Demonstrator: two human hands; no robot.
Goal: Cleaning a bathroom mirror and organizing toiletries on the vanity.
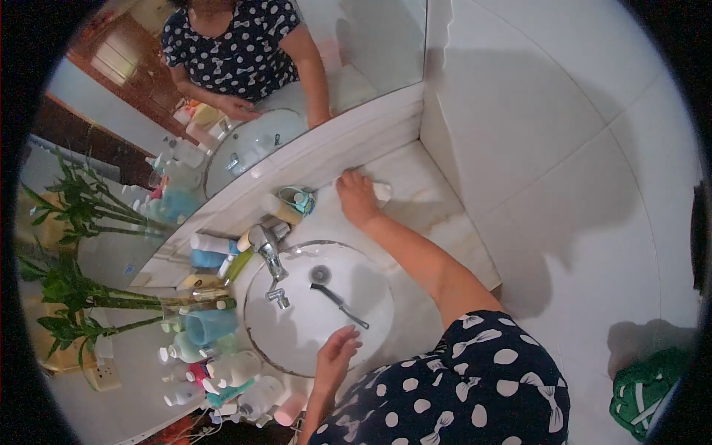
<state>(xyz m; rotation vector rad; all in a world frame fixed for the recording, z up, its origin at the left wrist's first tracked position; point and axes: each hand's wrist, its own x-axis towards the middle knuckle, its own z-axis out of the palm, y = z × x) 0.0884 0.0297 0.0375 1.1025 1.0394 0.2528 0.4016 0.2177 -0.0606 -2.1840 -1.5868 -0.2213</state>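
Nearest, the left hand (335, 354) rests with loosely spread fingers on the near rim of the round white sink (297, 337), gripping nothing. Inside that sink, a dark toothbrush-like tool (338, 301) lies slanted across the bowl, just short of the drain (320, 274), which sits toward the far side. At the sink's far-left edge stands the chrome faucet (270, 256), its spout leaning over the bowl. To the left of the sink, a crowd of bottles and tubes (215, 371) lines the counter, with a teal cup (211, 325) among them and green bamboo stalks (81, 297) beyond. Farther back, past the sink's far rim, the right hand (357, 196) lies palm-down on the marble counter (415, 222), pressed onto a small white cloth (380, 191) that peeks out at its fingertips; whether the fingers clamp it cannot be told. Behind the sink, a mirror (371, 44) on the wall reflects the person in a polka-dot top.
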